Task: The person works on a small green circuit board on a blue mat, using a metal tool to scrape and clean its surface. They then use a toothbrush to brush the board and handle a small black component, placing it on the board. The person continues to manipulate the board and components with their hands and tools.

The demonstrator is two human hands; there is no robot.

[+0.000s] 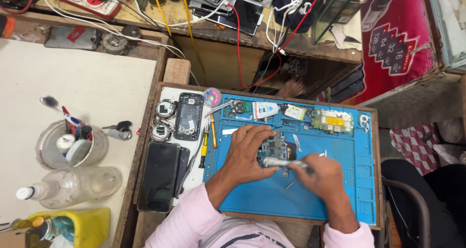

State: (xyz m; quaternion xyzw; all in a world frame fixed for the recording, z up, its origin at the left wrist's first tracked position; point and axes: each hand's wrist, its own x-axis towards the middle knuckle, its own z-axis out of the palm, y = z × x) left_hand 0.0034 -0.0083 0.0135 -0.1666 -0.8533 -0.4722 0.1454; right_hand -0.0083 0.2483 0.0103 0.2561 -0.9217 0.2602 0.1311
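Observation:
My left hand (pixel 247 151) rests flat on a small dark circuit board (pixel 277 145) lying on the blue work mat (pixel 340 180), pinning it down. My right hand (pixel 323 176) is closed around a slim silver tool (pixel 281 163) whose end points left over the board's lower edge. The hand is blurred. Both wrists come out of pink sleeves at the bottom of the view.
A green circuit board (pixel 331 120), a white tube (pixel 265 110) and tweezers lie along the mat's far edge. Left of the mat are an open phone shell (pixel 189 116), a dark phone (pixel 158 176), a yellow-handled screwdriver (pixel 204 149), a clear bottle (pixel 73 184) and a tool cup (pixel 73 143).

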